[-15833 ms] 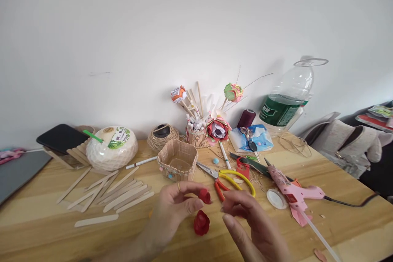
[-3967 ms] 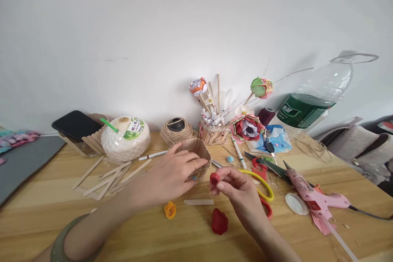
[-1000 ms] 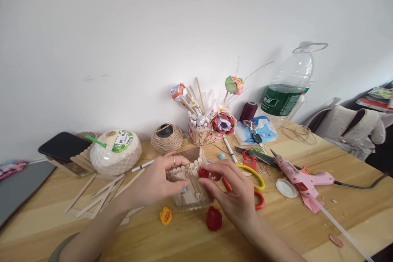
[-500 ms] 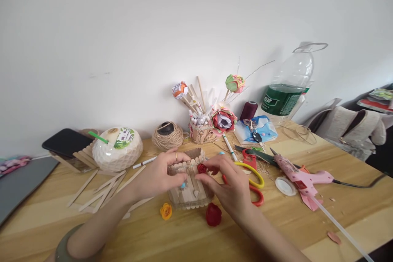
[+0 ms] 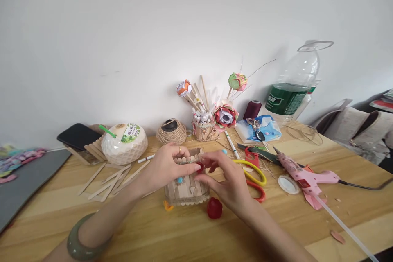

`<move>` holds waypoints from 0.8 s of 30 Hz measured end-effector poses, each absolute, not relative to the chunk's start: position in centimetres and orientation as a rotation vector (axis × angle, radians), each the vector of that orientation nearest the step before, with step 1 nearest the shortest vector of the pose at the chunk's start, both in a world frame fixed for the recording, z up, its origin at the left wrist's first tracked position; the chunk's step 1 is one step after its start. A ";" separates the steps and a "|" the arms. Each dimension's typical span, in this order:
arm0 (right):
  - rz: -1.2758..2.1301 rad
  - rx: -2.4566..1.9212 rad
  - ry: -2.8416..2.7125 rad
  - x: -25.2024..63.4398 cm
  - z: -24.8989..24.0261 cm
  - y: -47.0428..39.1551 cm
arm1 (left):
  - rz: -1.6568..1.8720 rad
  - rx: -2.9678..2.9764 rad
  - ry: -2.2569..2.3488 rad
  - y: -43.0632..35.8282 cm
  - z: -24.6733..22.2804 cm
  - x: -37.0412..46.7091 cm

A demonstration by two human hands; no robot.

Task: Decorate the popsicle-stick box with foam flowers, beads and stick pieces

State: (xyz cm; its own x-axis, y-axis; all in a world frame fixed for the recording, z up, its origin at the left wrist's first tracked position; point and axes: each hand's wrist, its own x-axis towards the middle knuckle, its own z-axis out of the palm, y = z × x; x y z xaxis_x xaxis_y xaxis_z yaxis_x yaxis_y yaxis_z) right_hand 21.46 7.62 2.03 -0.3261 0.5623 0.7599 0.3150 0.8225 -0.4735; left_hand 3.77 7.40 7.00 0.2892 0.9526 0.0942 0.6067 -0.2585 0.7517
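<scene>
A small craft-stick box (image 5: 186, 195) with twine around its rim and base stands tilted between my hands. My left hand (image 5: 166, 168) grips its upper edge, fingers behind the rim and thumb stretched across the front onto a small red rose (image 5: 200, 167). My right hand (image 5: 229, 176) pinches this rose against the box front near the top. A small blue decoration (image 5: 179, 180) and a pale, petal-like piece (image 5: 193, 190) are on the same face. On the table below lie a yellow flower (image 5: 168, 205), partly hidden by the box, and a larger dark red flower (image 5: 214, 208).
Scissors (image 5: 260, 176) with yellow and red handles lie right of my right hand. Farther right rests a pink glue gun (image 5: 307, 178) with a glue stick and cord. Loose craft sticks (image 5: 107, 184), a coconut (image 5: 124, 147), twine (image 5: 172, 133) and a flower pot (image 5: 205, 130) stand around.
My left thumb has moved right onto the red rose. The box has shifted slightly and now partly covers the yellow flower. The view has turned a little left.
</scene>
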 end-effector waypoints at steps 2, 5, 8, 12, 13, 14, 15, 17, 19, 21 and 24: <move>0.322 -0.630 -1.950 21.8 2.0 7.5 | 0.738 1.958 1.401 7.4 7.0 3.7; 0.353 -0.591 -1.948 21.9 2.1 7.5 | 0.761 1.926 1.333 7.4 6.9 3.5; 0.431 -0.600 -1.897 21.9 2.2 7.6 | 0.821 1.821 1.228 7.4 6.8 3.4; 0.487 -0.621 -1.838 21.8 2.0 7.8 | 0.846 1.815 1.195 7.5 6.8 3.2; 0.489 -0.618 -1.831 21.8 1.9 7.8 | 0.838 1.860 1.183 7.5 6.8 3.2; 0.489 -0.615 -1.826 21.8 1.8 7.8 | 0.830 1.906 1.165 7.6 6.8 3.1; 0.489 -0.615 -1.821 21.7 1.8 7.8 | 0.821 1.945 1.152 7.6 6.9 3.1; 0.505 -0.623 -1.814 21.8 1.8 7.7 | 0.801 2.006 1.155 7.7 6.9 3.0; 0.547 -0.650 -1.806 21.9 2.0 7.8 | 0.786 2.091 1.210 7.7 6.9 2.8; 0.588 -0.741 -1.791 22.3 2.3 8.1 | 0.777 2.245 1.276 7.8 6.8 2.6; 0.618 -1.022 -1.854 23.2 2.6 8.8 | 0.740 2.531 1.345 8.0 6.3 2.4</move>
State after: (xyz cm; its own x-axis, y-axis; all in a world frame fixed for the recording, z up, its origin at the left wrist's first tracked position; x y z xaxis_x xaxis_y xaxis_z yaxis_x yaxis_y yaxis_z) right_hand 23.18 8.78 2.60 -0.2506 0.8461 0.4703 0.3944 0.5330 -0.7486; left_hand 2.37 8.01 6.31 0.4663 0.8159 0.3418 0.7257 -0.5738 0.3796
